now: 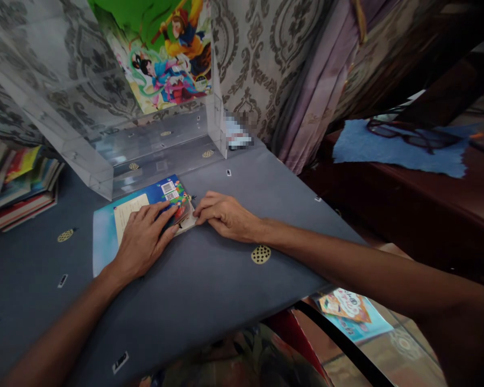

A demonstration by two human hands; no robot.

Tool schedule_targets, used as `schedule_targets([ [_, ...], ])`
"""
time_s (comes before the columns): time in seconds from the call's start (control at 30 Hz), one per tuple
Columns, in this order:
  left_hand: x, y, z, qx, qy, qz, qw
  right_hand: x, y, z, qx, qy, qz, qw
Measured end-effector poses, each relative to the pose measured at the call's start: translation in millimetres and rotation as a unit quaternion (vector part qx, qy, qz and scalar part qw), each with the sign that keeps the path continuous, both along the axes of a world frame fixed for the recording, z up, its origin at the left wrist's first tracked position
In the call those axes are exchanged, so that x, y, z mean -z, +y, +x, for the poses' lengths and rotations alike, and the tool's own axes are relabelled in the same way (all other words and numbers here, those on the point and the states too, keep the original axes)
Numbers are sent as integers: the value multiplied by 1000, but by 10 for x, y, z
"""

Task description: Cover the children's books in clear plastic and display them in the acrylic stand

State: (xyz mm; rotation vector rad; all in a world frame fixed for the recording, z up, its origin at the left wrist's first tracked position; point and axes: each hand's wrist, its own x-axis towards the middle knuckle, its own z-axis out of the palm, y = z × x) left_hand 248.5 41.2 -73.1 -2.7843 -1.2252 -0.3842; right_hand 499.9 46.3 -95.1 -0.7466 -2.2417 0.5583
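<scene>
A thin blue book (105,226) lies on the grey tablecloth, its cover showing a cream text panel and a white barcode. Across that cover my left hand (145,234) rests flat, fingers stretched and slightly apart. My right hand (226,215) is at the book's right end, thumb and forefinger pinched on the page corner (189,219). The cover's corner there looks curled or worn, with pale paper showing beneath it. Part of the book is hidden under my left hand.
Behind the book stands a clear acrylic rack (161,161) holding a colourful picture book (173,59). Stacked books (24,185) sit at the left. Glasses (415,134) lie on a blue cloth (358,145) at right. More books (350,314) lie low beyond the table's edge.
</scene>
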Motion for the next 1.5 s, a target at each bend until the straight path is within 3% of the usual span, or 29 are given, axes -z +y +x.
schedule_targets([
  [0.4,5,1,-3,2,-4,2,1000,-111,-74,-11,50,55,-131,989],
  [1.2,2,2,2,8,6,17,1000,-87,-52,-14,47,63,-120,990],
  [1.5,8,8,-8,10,11,25,1000,-30,-23,-2,28,47,-42,998],
])
